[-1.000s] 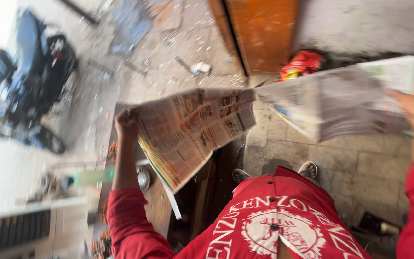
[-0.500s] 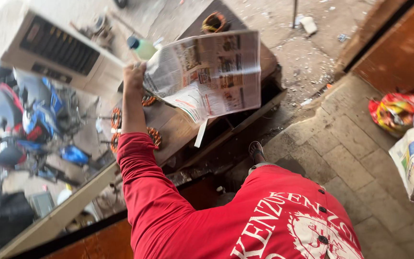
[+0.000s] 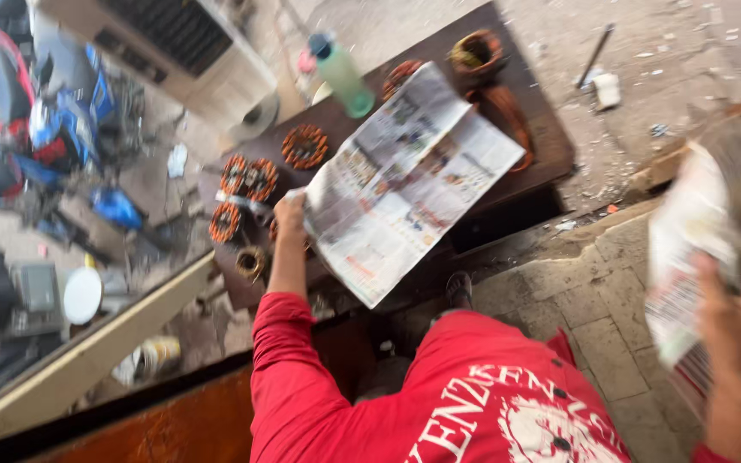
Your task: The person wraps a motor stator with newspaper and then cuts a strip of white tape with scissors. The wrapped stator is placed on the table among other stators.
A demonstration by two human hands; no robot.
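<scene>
- Left hand (image 3: 290,208): arm stretched forward, fingers clamped on the near-left edge of a newspaper (image 3: 409,178).
- Newspaper: spread over the tabletop (image 3: 525,129), long axis running near-left to far-right.
- Right hand (image 3: 731,313): raised at right, gripping a second paper (image 3: 683,249), blurred.

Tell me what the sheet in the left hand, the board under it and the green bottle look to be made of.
Sheet: thin printed newsprint, matte, with a fold crease; the left hand grips its edge. Board: probably wood, dark brown and dull, flat with a thick edge; blur hides any grain. Bottle: likely plastic, translucent pale green with a darker cap.
</scene>
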